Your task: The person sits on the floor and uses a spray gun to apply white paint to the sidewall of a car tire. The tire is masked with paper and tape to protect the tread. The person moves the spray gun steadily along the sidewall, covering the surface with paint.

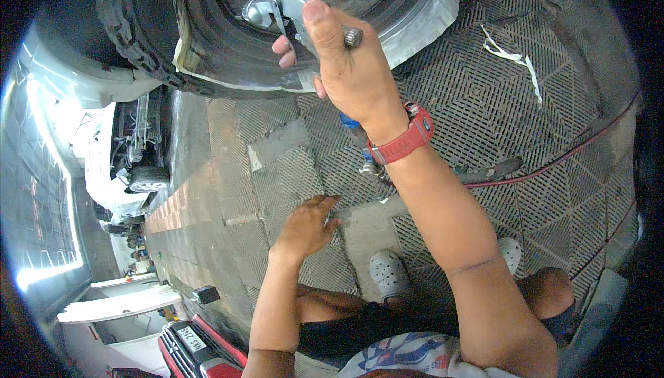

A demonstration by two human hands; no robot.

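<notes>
My right hand (pixel 356 67) is wrapped around a silver spray gun (pixel 261 13). The gun's round nozzle head points left, its hook rises at the top and a knurled knob sticks out behind. Some of my fingers lie at the long trigger; whether it is pulled cannot be told. Just beyond the gun is a dark wheel (pixel 235 67) with a chunky tyre, and pale masking sheet (pixel 425 29) runs around part of its inner edge. Below my right wrist a blue fitting (pixel 349 121) shows partly. My left hand (pixel 304 226) hangs over the floor, fingers stretched out, holding nothing.
A red hose (pixel 546 170) runs across the grey slatted floor tiles (pixel 477 94) at right. A crumpled white strip (pixel 515 56) lies there too. My clog (pixel 389 273) stands below. Partly dismantled white vehicle (pixel 142 143) and red-and-black vehicle (pixel 200 350) are at left.
</notes>
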